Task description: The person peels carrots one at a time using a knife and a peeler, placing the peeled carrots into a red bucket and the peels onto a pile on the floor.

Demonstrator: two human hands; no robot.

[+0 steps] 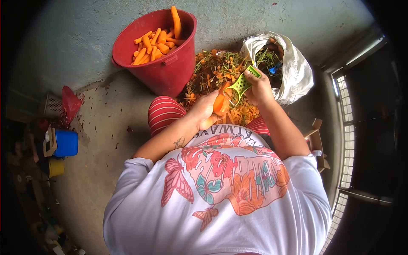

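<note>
My left hand [205,111] is closed around an orange carrot [221,103], held over my lap. In my right hand [260,90] is a green peeler [241,85] with a perforated handle, its blade end right at the carrot's side. Beneath both hands spreads a heap of carrot peelings and green tops [212,70]. A red bucket [180,72] stands beyond my left hand, holding many peeled carrots [155,44], one of them sticking up at its back rim.
Right of the heap sits an open white sack [297,70] with greens and a blue scrap inside. A blue container [66,143], a yellow one [55,167] and a red bag [71,103] lie at the left. A cardboard box [315,142] is by my right elbow. The wall [225,21] rises behind the bucket.
</note>
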